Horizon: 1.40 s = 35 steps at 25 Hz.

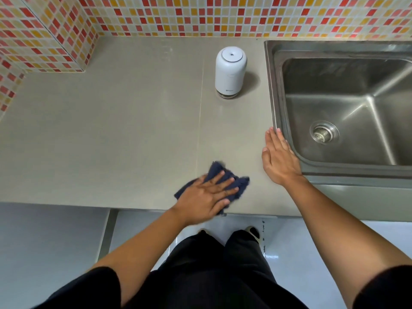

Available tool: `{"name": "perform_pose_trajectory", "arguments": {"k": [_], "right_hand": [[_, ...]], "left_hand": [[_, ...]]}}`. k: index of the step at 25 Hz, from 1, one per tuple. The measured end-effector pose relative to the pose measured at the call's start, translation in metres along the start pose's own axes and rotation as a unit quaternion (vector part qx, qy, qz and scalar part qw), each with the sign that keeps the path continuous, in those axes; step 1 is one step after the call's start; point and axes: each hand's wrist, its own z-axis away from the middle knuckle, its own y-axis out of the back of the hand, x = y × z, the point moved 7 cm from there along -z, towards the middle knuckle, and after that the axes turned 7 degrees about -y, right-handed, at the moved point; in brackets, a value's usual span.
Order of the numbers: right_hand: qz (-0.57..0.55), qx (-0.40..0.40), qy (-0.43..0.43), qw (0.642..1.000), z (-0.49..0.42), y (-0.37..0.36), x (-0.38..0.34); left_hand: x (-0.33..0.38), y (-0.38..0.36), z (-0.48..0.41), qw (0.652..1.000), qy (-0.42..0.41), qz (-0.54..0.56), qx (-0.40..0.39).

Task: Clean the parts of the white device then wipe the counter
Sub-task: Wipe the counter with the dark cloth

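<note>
Left hand (208,192) flat, palm down, fingers spread, forearm reaching forward; right hand (278,157) flat, palm down, fingers together and straight, arm extended.

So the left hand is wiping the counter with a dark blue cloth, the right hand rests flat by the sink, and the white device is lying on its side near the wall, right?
Not quite. The head view shows the white device standing upright, not on its side. The rest holds: the left hand presses the dark blue cloth on the counter, and the right hand rests flat beside the sink.
</note>
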Motion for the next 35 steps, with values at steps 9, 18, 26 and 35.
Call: {"name": "perform_pose_trajectory", "arguments": {"k": [9, 18, 26, 35], "right_hand": [[0.01, 0.017, -0.003, 1.0, 0.0, 0.001, -0.002], [0.01, 0.007, -0.003, 1.0, 0.001, 0.001, -0.002], [0.001, 0.014, 0.006, 1.0, -0.003, -0.001, 0.001], [-0.006, 0.023, 0.008, 1.0, -0.006, -0.001, 0.0]], "left_hand": [[-0.155, 0.054, 0.079, 0.97, 0.243, 0.013, 0.031], [-0.039, 0.024, 0.064, 0.999, -0.012, 0.021, -0.027], [-0.241, 0.071, -0.003, 0.938, 0.339, -0.039, 0.061], [-0.097, 0.034, 0.012, 0.999, -0.032, 0.006, -0.038]]}}
